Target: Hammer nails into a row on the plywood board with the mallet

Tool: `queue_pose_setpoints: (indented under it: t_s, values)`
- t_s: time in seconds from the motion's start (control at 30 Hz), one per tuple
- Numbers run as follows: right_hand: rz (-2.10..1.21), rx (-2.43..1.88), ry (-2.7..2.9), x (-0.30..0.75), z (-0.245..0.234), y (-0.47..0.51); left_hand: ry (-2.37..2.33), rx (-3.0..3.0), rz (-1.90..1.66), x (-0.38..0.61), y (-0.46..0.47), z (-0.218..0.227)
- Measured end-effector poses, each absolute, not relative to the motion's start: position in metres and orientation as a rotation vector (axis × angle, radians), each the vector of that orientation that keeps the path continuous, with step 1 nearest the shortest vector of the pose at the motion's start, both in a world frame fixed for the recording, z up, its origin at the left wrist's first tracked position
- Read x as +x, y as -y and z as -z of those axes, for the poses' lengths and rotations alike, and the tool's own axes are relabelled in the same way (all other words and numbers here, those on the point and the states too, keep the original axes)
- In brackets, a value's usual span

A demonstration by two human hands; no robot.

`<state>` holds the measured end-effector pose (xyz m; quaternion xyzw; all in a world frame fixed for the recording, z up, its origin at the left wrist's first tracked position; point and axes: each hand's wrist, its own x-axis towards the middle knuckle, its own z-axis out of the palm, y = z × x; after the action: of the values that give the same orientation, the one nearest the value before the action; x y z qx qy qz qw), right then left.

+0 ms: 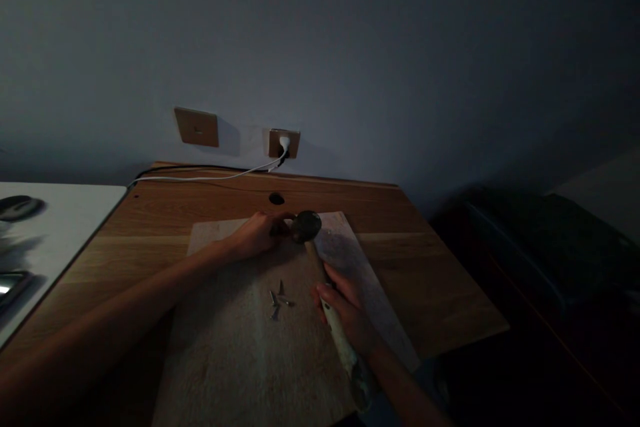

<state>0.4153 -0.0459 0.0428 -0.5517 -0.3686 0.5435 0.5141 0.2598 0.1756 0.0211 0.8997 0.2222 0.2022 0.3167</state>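
Note:
A pale wooden board (pixel 235 347) lies on a brown wooden desk (pixel 420 260). My right hand (pixel 345 310) is closed around the light handle of a hammer (pixel 320 267), whose dark head (pixel 306 225) rests near the board's far edge. My left hand (pixel 257 233) reaches to that same spot, fingers pinched together right beside the hammer head; what they hold is too small and dark to make out. Several loose nails (pixel 279 299) lie on the board between my two hands.
A white cable (pixel 210 177) runs from a wall socket (pixel 284 143) along the desk's back edge. A round cable hole (pixel 276 199) sits behind the board. A white surface (pixel 55 227) with dark objects adjoins the desk on the left. Dark furniture (pixel 550 247) stands on the right.

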Motion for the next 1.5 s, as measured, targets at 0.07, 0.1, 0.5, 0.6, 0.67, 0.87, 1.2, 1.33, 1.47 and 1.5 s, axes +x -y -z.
queue_pose_setpoints:
  t_s: [0.07,0.1,0.5,0.6,0.67,0.87,1.2,1.33,1.47,1.5]
  values:
    - [-1.317,-1.324,0.905,0.416,-0.042,0.046,-0.581,2.383,-0.561,0.260,-0.175,-0.022]
    - [-1.316,-1.323,0.911,0.416,-0.042,0.045,-0.577,2.389,-0.578,0.260,-0.174,-0.023]
    - [-1.277,-1.341,0.823,0.417,-0.041,0.045,-0.605,2.609,-0.479,0.252,-0.164,-0.048]
    - [-1.256,-1.320,0.819,0.417,-0.039,0.045,-0.260,2.739,-0.215,0.241,-0.144,-0.071]
    - [-1.255,-1.316,0.804,0.418,-0.036,0.044,-0.107,2.746,-0.114,0.236,-0.130,-0.082]
    - [-1.280,-1.352,0.784,0.419,-0.031,0.046,-0.075,2.757,-0.034,0.236,-0.114,-0.083]
    - [-1.286,-1.301,0.796,0.419,-0.033,0.045,-0.197,2.789,-0.020,0.236,-0.124,-0.084]
    - [-1.280,-1.320,0.811,0.417,-0.041,0.045,-0.334,2.673,-0.277,0.232,-0.158,-0.075]
    - [-1.267,-1.366,0.785,0.415,-0.048,0.044,-0.552,2.470,-0.456,0.234,-0.186,-0.051]
    - [-1.264,-1.366,0.792,0.415,-0.048,0.044,-0.603,2.442,-0.477,0.234,-0.189,-0.045]
